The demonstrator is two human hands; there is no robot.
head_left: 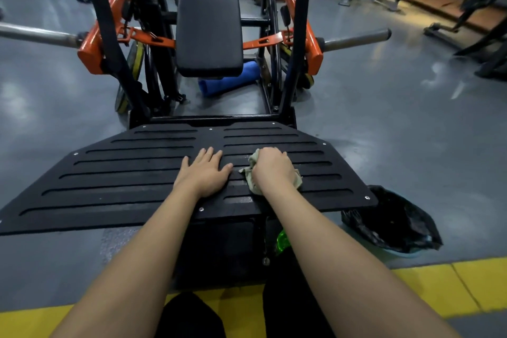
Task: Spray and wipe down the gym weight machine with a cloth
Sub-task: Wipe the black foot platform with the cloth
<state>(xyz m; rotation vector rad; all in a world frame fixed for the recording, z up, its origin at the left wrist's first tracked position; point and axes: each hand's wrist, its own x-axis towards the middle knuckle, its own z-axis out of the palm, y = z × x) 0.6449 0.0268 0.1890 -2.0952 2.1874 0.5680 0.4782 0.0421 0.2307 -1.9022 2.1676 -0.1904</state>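
Cloth (pixel 250 179) sits bunched under the right hand (pixel 273 167) on the footplate (pixel 123 170) of the weight machine, right of centre and closer to the near edge than the far one. That hand's fingers curl down over it, gripping; cloth pokes out on the thumb side and past the wrist. Left hand (pixel 204 173) lies flat, fingers straight and slightly spread, palm on the plate just left of the cloth. It holds nothing and looks like a brace.

Plate's long axis runs left–right across the person, and the grooves run the same way, so strokes probably want to follow the grooves. The right half, out to the right corner, is nearest the cloth hand. The left half lies beyond the bracing hand, so my guess is that hand must lift or shift before the cloth can cross.

Seat pad (pixel 208 33) and orange frame (pixel 90 55) are well beyond the far edge. Green object (pixel 282 241) below the near edge may be the sprayer, can't confirm. Black bag (pixel 395 225) is on the floor beside the near right corner.
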